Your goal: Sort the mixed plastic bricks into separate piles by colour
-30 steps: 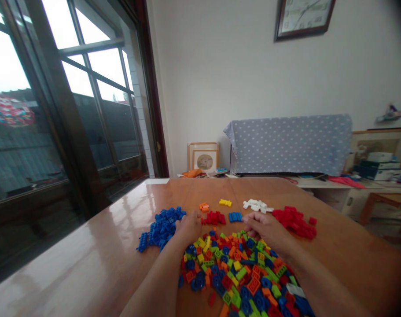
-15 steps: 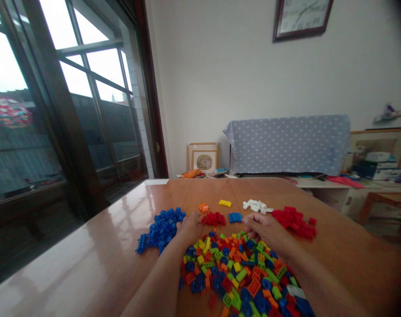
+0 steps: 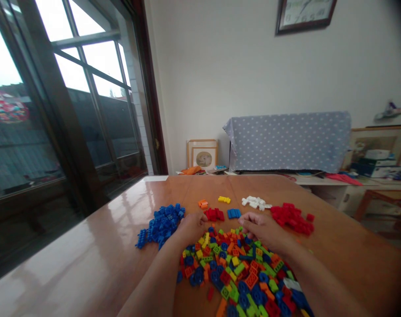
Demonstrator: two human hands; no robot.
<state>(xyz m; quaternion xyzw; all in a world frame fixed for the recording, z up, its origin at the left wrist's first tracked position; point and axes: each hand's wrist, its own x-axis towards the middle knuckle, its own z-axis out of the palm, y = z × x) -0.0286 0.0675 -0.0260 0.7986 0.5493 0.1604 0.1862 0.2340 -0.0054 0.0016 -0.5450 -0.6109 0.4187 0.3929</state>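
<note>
A heap of mixed toy building bricks [image 3: 235, 268], in red, orange, yellow, green and blue, spreads over the table close to me. At its far left edge is my left hand [image 3: 194, 225], fingers curled downward, just beside a short row of red bricks [image 3: 214, 214]. My right hand [image 3: 257, 226] hovers over the heap's far right edge with thumb and fingers drawn together, near a small row of blue bricks [image 3: 233, 213]. Whatever either hand may pinch is hidden or too small to name.
Left of the hands lies a pile of blue bricks [image 3: 165, 224]; to the right, a pile of red bricks [image 3: 291, 218]. Farther back are orange bricks [image 3: 203, 204], yellow bricks [image 3: 224, 199] and white bricks [image 3: 255, 202]. The glossy wooden table [image 3: 97, 255] reaches toward the wall.
My left hand has shifted slightly right, toward the red row and the heap's edge. The right hand has come a little to the left. The brick piles look the same.
</note>
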